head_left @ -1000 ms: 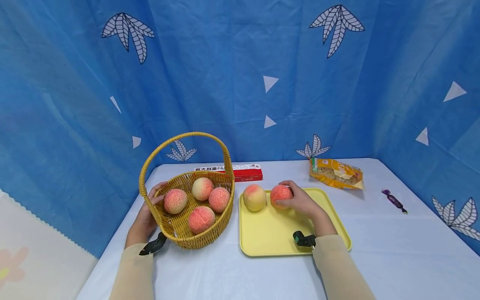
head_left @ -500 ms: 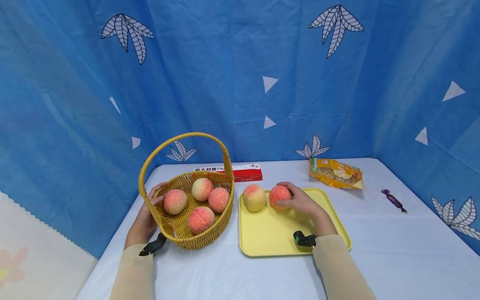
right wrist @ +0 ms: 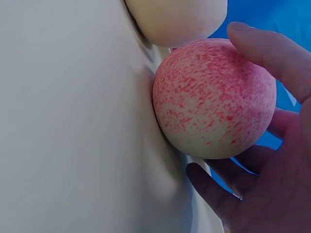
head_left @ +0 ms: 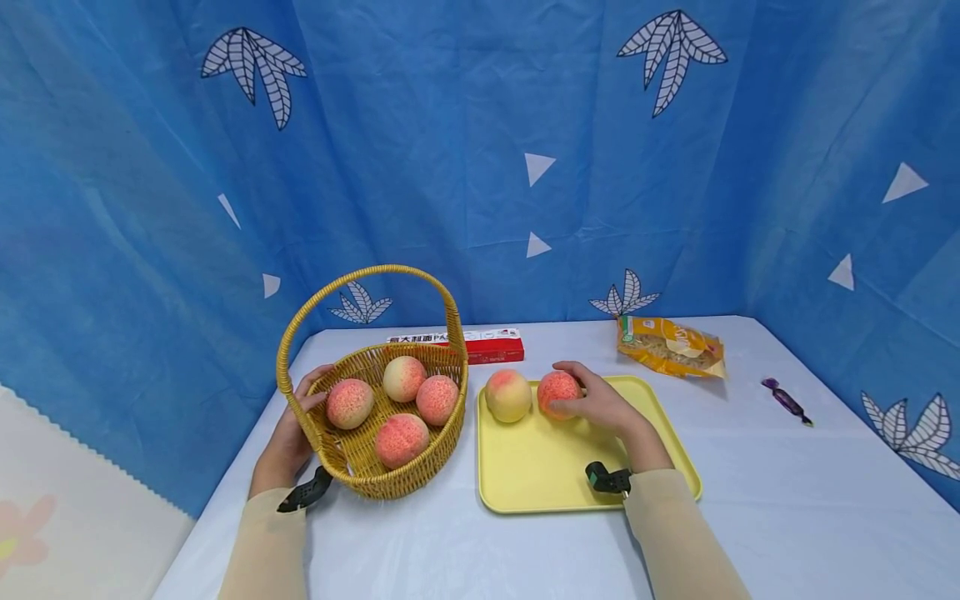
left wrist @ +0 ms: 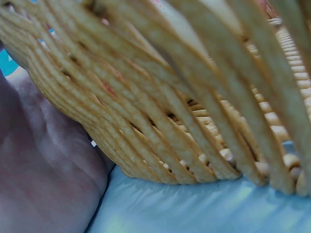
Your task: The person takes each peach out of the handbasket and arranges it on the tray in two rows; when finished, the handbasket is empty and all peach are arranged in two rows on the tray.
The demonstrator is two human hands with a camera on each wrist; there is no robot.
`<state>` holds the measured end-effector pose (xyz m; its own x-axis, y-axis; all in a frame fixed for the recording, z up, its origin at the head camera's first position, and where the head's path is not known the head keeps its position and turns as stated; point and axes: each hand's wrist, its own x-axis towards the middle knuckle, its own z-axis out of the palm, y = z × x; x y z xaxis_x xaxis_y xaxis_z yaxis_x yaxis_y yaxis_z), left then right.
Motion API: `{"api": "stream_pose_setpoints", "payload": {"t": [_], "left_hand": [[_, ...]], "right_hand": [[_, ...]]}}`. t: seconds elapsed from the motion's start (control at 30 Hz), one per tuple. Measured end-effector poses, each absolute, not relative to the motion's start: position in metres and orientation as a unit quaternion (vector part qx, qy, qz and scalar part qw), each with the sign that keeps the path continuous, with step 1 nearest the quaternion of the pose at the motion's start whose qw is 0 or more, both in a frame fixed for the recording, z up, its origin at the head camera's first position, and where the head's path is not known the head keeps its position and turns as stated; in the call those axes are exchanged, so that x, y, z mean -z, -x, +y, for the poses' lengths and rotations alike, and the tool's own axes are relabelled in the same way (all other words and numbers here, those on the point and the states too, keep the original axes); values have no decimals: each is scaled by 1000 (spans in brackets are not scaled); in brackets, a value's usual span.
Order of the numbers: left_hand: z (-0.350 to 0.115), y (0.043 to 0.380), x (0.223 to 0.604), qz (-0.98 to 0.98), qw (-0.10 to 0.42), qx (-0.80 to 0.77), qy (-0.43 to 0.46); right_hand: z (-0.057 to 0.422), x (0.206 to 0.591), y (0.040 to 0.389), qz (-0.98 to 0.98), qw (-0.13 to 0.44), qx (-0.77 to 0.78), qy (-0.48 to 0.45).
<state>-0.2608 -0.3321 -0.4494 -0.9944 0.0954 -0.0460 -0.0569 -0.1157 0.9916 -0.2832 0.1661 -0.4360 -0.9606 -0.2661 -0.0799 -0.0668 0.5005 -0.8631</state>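
The right hand [head_left: 600, 404] holds a round, red-speckled peach [head_left: 556, 392] between thumb and fingers on the yellow rectangular tray [head_left: 540, 479], just beside a pale yellow, pink-topped peach [head_left: 508, 398]. Well apart from it, the left hand [head_left: 288, 437] rests against the golden wicker basket [head_left: 408, 481], how far its fingers curl being unclear; four pink-speckled peaches [head_left: 402, 440] lie inside. Over the last second little changes: the gripped peach shifts barely leftward, so it seems secured rather than lifted.
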Motion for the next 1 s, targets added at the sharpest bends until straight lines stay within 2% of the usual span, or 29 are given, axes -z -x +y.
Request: {"api": "stream_pose_setpoints", "payload": {"t": [0.8, 1.0], "left_hand": [[-336, 266, 458, 658, 45, -752, -16], [-335, 264, 456, 659, 41, -751, -17]], "right_hand": [[150, 407, 277, 857, -8, 493, 150], [136, 397, 272, 851, -17, 500, 162]]}}
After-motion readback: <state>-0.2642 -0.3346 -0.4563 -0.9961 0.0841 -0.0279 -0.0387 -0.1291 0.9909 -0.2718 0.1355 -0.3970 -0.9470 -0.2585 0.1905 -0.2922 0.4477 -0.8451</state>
